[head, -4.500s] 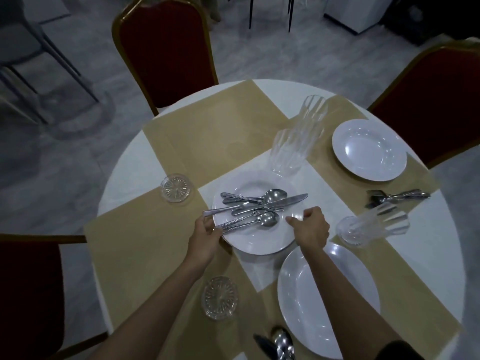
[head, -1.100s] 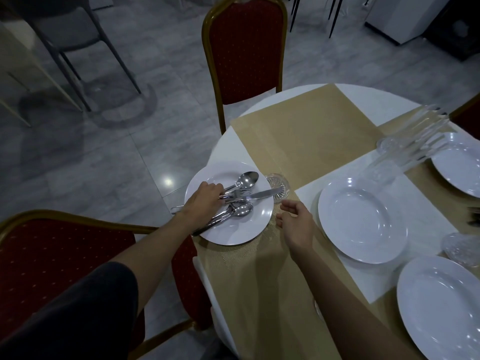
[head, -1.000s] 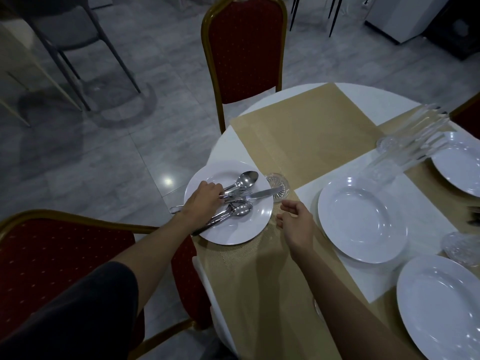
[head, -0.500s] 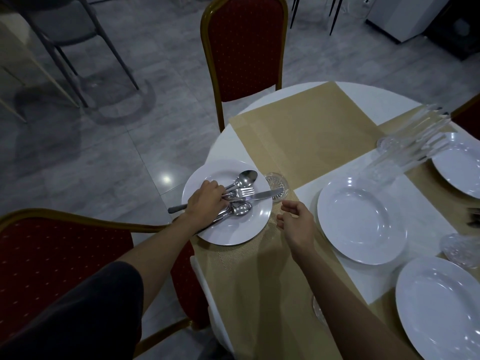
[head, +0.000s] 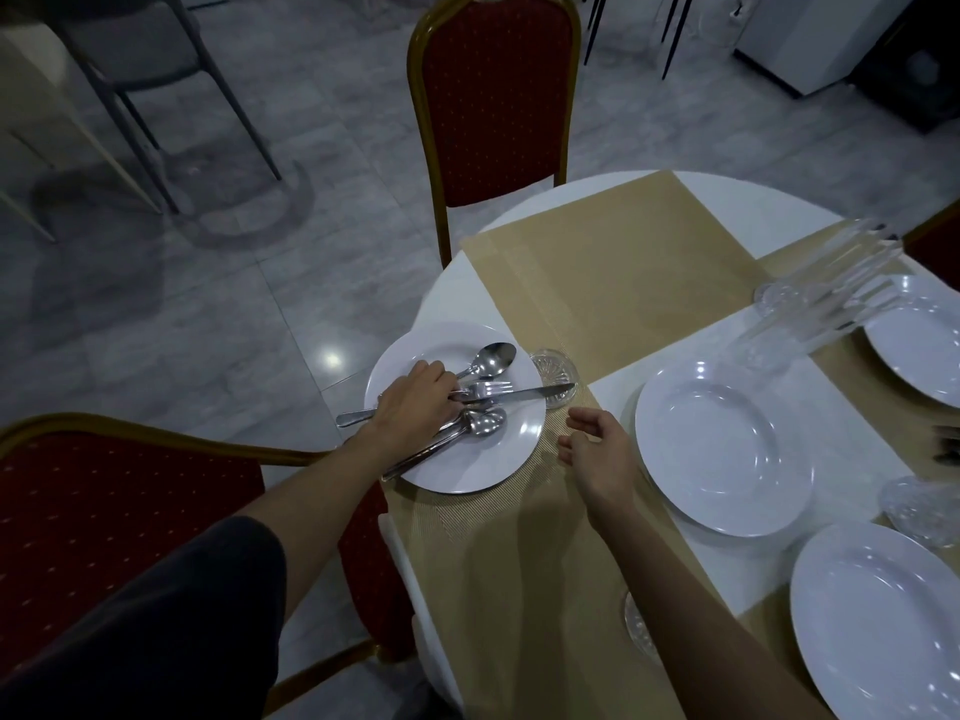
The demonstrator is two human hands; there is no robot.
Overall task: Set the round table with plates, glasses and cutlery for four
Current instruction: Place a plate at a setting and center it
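At the near-left rim of the round table (head: 727, 197), a white plate (head: 483, 459) rests on a tan mat (head: 519, 563). A bundle of cutlery (head: 488, 392) lies across it: two spoons, a fork, and a knife whose blade reaches over a small cut-glass coaster (head: 553, 368) just beside the plate. The left hand (head: 413, 402) lies over the handles with its fingers curled down onto them. It seems to grip them, though the fingers hide the contact. The right hand (head: 597, 449) hovers well apart over the mat, fingers loose, holding nothing. An empty plate (head: 722, 444) lies just right of that hand. Stacked glasses (head: 821, 293) show beyond it.
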